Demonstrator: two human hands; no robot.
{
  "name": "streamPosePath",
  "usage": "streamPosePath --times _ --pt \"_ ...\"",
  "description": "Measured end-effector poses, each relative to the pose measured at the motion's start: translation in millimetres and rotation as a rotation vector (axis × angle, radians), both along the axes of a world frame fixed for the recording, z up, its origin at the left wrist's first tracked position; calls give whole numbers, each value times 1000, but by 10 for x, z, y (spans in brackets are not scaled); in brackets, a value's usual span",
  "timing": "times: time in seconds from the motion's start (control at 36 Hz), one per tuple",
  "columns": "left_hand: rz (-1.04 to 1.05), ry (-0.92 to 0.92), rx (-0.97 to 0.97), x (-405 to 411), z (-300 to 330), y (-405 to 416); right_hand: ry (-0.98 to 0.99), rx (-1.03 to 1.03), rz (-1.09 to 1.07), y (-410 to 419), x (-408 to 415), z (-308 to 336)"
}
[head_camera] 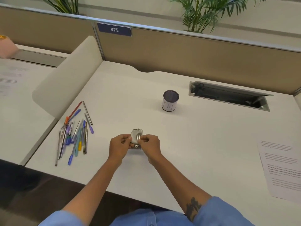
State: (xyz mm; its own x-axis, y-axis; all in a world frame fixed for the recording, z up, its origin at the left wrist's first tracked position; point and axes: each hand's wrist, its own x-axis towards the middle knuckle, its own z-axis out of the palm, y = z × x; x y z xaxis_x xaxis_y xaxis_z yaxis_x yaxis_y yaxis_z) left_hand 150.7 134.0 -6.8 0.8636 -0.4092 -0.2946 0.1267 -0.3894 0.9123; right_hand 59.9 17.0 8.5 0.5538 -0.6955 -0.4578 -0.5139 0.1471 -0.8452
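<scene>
Silvery metal, small and boxy: a gadget (136,136) held low over the white tabletop (195,144), close to its near edge, between a left hand (119,144) and a right hand (150,144). Kind of gadget hard to tell; two bright rods visible on its face, a darker base just below the fingers. Grip closed on both sides: left fingers curled against the left edge, right thumb and fingertips pinching the right edge.

Probably mid-adjustment, with something being pulled or pressed on the right side. Main risk, by the look of it: a fingertip-only hold on smooth metal, liable to slip under a hard tug and drop the gadget onto the tabletop. Also possible: skin nipped between moving parts, should the piece be sprung or hinged. Little danger to the surroundings, with everything else well apart.

To the left, a loose scatter of pens (76,134), blue, purple, orange and grey. Further back, a dark mesh cup (170,101) wrapped in white paper, hand-lettered "IN". On the partition, a dark blue sign (114,29) reading "475" in white. At the right edge, a printed sheet (281,167), text too small to read; lettering on the pens likewise. Behind the cup, an open cable hatch (228,95) sunk into the tabletop.
</scene>
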Motion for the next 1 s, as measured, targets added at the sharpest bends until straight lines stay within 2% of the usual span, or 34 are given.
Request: streamPosePath --times 0.36,1.0 --pt "131 -18 105 636 -207 693 -38 154 90 661 651 -179" --pt "184 1 113 1066 -249 1161 -41 198 148 1052 1167 -283"
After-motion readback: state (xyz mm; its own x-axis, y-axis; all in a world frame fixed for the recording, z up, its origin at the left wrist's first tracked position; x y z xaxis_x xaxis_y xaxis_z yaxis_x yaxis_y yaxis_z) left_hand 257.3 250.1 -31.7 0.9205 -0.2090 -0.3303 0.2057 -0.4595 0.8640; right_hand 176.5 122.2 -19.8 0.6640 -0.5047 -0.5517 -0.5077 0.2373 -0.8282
